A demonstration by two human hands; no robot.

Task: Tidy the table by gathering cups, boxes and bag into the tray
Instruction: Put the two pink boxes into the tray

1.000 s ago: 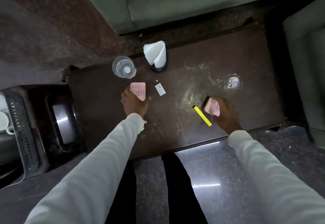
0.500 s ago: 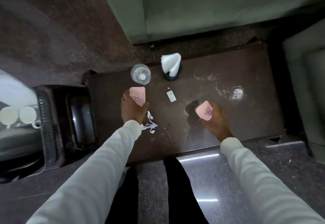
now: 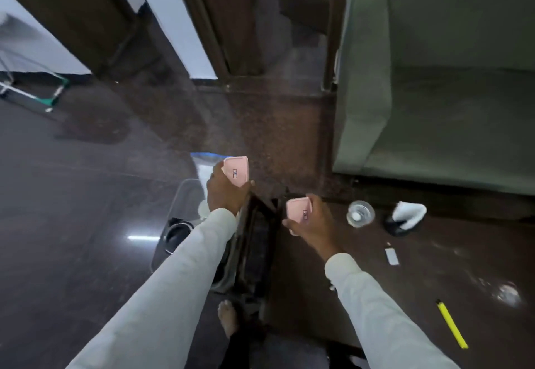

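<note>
My left hand (image 3: 224, 192) grips a pink box (image 3: 237, 171), held out past the table's left end above a clear container (image 3: 176, 212) with a blue-edged bag (image 3: 207, 163) behind it. My right hand (image 3: 311, 222) grips a second pink box (image 3: 299, 209) over the left end of the dark wooden table (image 3: 434, 276). A dark tray (image 3: 254, 241) stands between my arms, partly hidden by my left sleeve. A clear glass cup (image 3: 360, 213) stands on the table to the right of my right hand.
A black holder with white napkins (image 3: 405, 218) stands right of the glass. A small white sachet (image 3: 391, 255) and a yellow stick (image 3: 451, 323) lie on the table. A green sofa (image 3: 434, 93) stands behind it. My bare foot (image 3: 228, 319) is on the glossy floor.
The view has swung to the left. Both hands carried their pink boxes leftward off the middle of the table, the left one now past the table's end.
</note>
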